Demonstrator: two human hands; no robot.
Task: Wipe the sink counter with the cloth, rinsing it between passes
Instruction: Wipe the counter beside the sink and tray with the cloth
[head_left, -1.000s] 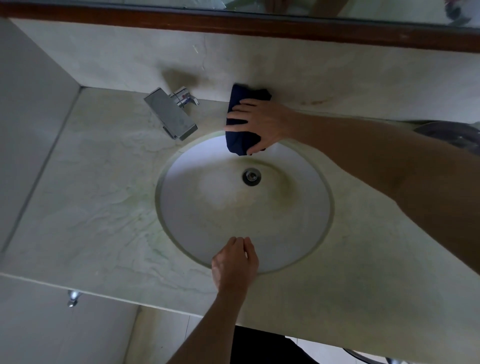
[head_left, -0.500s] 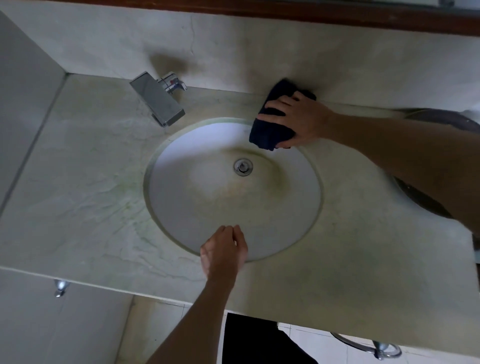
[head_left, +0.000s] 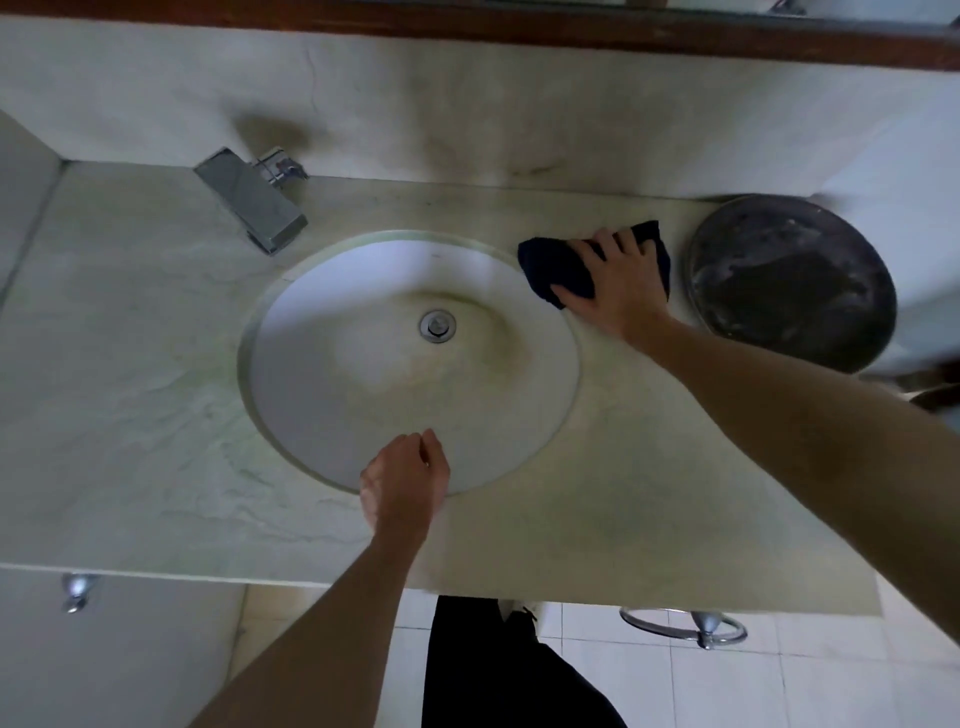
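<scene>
We see the sink (head_left: 332, 415) basin holding nothing; our right hand (head_left: 618, 283) presses the dark cloth (head_left: 558, 265) flat on the counter (head_left: 649, 493), left hand (head_left: 402, 480) loosely curled, holding nothing, at the near rim.

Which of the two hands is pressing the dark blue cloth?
The right hand, flat on the dark blue cloth right of the basin; the left hand rests empty on the basin's near rim.

We see a pale stone backsplash (head_left: 467, 104) at 12 o'clock under a dark wood frame (head_left: 519, 26), white floor tiles (head_left: 779, 686) at 5, a plain white wall (head_left: 26, 171) at 9. Dim light.
</scene>
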